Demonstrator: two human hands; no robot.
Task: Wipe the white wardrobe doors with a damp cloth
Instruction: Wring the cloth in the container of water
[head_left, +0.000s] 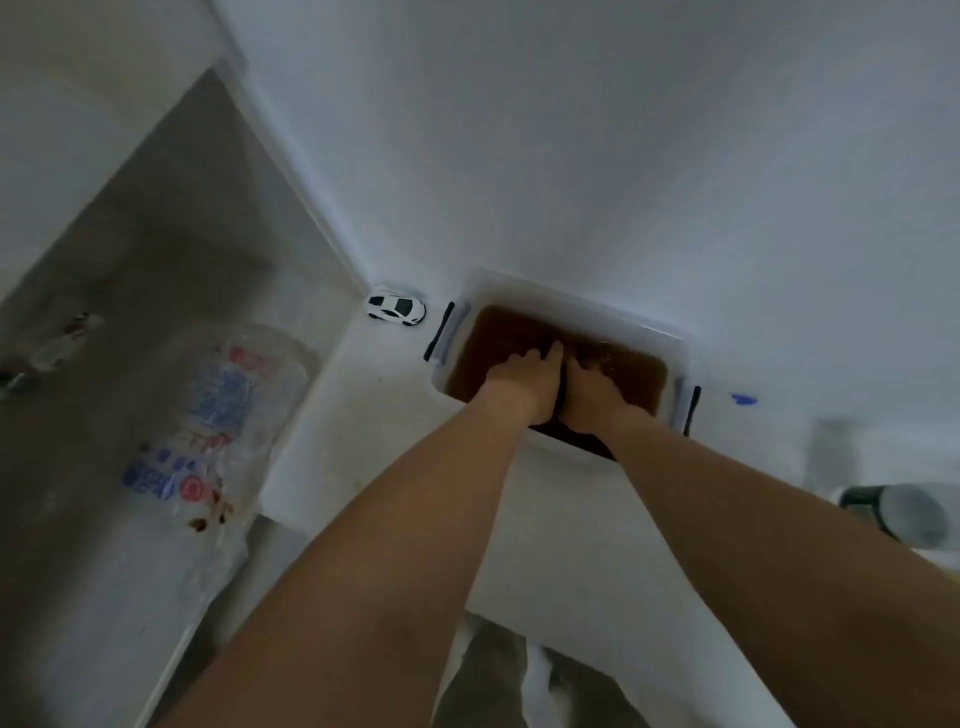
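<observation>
Hands, left hand (524, 382) and right hand (597, 395), touching in tub (675, 353) (brown water), against wall (623, 156).

Both hands (563, 382) in brown-water tub (675, 353)

A tub (670, 358) sits on a ledge (374, 415) against the wall (571, 130), with both hands (519, 382) side by side in it. A toy car (396, 309) lies just left of the tub; a plastic bag (218, 415) lies further left, below the ledge.
</observation>
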